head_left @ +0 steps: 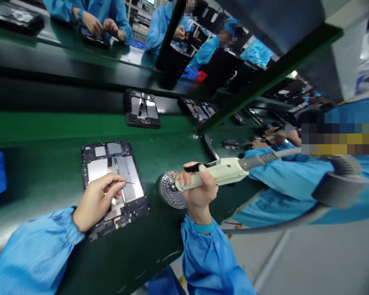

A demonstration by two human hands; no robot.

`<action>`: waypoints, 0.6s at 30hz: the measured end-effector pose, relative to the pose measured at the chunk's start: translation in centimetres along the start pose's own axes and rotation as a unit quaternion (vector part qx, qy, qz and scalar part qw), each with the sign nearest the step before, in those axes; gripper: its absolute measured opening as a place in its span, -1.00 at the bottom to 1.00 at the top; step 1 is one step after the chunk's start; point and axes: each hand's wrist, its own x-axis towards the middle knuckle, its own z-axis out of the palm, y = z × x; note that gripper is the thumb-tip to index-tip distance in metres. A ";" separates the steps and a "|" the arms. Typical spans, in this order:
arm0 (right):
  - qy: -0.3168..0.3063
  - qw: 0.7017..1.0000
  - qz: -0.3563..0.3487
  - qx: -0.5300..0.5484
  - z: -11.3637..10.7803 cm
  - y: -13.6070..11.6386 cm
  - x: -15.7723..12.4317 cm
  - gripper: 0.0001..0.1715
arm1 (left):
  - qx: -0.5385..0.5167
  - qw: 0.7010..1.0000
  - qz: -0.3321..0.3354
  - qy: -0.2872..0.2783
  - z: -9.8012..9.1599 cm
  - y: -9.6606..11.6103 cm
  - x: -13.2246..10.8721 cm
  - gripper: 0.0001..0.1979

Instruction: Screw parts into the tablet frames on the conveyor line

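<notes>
My right hand (199, 188) is wrapped round a pale electric screwdriver (224, 174), thumb along its body. The screwdriver's tip points down into a round metal dish of screws (169, 192); whether it touches a screw I cannot tell. Over an opened tablet (135, 186), my left hand (100, 196) has thumb and fingers pinched together. A thin dark sliver sticks out from these fingertips, too small to name. The tablet lies flat on the green bench, its silver panels and dark circuit parts showing; my left hand covers part of its middle.
Another opened tablet (143, 110) and several more lie along the bench's back ledge. A black curved strip (209, 147) is beyond the dish. A green post (264, 82) slants across the right. Co-workers in blue sleeves (283, 172) sit right and opposite. The screwdriver's cable (279, 153) runs right.
</notes>
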 end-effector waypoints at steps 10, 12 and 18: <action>0.028 0.999 0.032 0.029 1.2 0.6 -0.4 -0.61 | 0.022 0.999 -0.034 0.004 -0.3 1.0 -0.1 -0.77; 0.028 0.999 0.031 0.020 1.2 0.6 -0.4 -0.61 | 0.017 0.999 -0.035 0.007 -0.3 1.0 -0.1 -0.78; 0.029 0.999 0.043 0.005 1.3 0.7 -0.3 -0.56 | -0.018 0.998 -0.052 0.008 0.0 1.0 -0.4 -0.77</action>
